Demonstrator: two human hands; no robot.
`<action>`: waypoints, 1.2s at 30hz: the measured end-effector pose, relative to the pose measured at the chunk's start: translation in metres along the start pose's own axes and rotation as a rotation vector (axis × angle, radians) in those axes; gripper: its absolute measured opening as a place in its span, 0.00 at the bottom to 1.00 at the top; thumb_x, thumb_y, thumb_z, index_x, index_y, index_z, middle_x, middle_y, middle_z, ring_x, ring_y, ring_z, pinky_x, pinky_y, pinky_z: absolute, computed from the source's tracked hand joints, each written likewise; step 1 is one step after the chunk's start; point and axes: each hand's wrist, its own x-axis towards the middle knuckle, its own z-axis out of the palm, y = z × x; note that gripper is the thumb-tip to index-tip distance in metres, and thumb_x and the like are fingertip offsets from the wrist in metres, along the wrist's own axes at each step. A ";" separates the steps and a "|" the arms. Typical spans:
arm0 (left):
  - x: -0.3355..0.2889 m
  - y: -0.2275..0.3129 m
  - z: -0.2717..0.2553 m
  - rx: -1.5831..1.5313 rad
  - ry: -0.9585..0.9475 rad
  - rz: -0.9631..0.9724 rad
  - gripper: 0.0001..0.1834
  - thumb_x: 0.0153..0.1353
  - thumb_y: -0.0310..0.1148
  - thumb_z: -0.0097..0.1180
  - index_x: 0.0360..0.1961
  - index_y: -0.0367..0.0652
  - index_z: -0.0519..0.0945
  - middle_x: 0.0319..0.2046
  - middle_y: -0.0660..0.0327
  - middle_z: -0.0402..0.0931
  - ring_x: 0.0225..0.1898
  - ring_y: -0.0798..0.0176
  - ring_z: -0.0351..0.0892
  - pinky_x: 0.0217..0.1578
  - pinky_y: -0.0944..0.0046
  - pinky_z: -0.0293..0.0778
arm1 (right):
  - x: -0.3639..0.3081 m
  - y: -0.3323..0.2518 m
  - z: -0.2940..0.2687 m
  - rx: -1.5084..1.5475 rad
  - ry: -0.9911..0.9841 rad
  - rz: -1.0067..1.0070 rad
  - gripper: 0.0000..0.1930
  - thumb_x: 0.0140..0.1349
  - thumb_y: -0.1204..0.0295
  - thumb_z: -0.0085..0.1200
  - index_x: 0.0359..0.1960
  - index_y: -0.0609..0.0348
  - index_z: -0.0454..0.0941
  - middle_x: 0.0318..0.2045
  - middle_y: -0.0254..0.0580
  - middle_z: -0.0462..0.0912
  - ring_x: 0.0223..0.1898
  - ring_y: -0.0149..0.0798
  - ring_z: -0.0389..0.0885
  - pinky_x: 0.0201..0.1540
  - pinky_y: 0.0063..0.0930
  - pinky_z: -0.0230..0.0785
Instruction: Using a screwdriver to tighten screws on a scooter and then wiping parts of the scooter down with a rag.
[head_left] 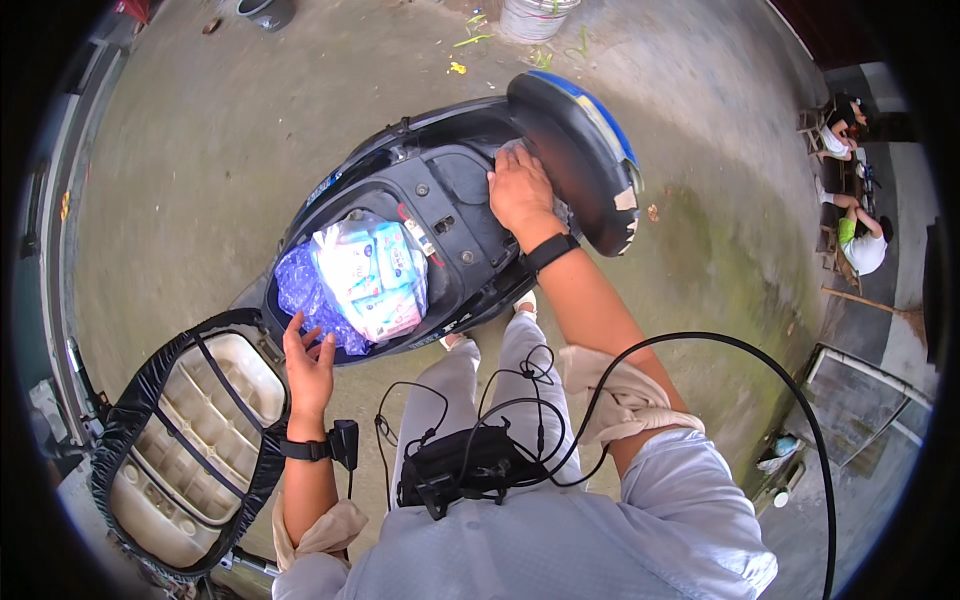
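A dark scooter (400,160) stands in front of me with its seat (190,440) flipped open to the left, pale underside showing. In its storage well lies a clear plastic bag of white, blue and pink packets (370,275), beside crumpled purple-blue plastic (310,290). My left hand (308,365) is open at the near-left rim of the well, fingers apart, close to the purple plastic. My right hand (522,190) lies with fingers stretched out at the right end of the scooter body, beside the black padded backrest (570,150). Something greyish shows at its fingertips; its kind is unclear.
Black cables (780,375) loop from a black pouch (470,465) at my waist. A whitish bucket (535,18) and a dark bucket (266,12) stand at the far side. Two people (862,245) sit at the far right, near a broom (905,318).
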 end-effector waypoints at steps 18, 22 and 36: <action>-0.021 -0.012 -0.013 -0.052 0.023 -0.073 0.31 0.58 0.24 0.57 0.61 0.35 0.59 0.57 0.50 0.62 0.50 0.57 0.74 0.43 0.64 0.76 | -0.015 0.018 0.025 0.426 0.098 -0.082 0.22 0.54 0.79 0.50 0.54 0.64 0.69 0.45 0.54 0.78 0.52 0.52 0.73 0.63 0.38 0.55; -0.018 -0.011 -0.014 -0.026 0.011 -0.032 0.31 0.58 0.24 0.57 0.61 0.35 0.59 0.57 0.50 0.62 0.50 0.57 0.74 0.43 0.64 0.76 | -0.012 0.012 0.013 0.294 -0.033 0.001 0.20 0.58 0.75 0.45 0.54 0.65 0.69 0.46 0.52 0.78 0.54 0.49 0.70 0.65 0.38 0.52; -0.018 -0.010 -0.041 -0.027 0.064 -0.079 0.31 0.58 0.25 0.57 0.61 0.35 0.59 0.58 0.51 0.60 0.51 0.57 0.72 0.46 0.62 0.75 | -0.103 0.032 0.007 0.651 0.207 0.096 0.18 0.54 0.83 0.48 0.48 0.61 0.75 0.42 0.51 0.79 0.46 0.49 0.74 0.52 0.35 0.65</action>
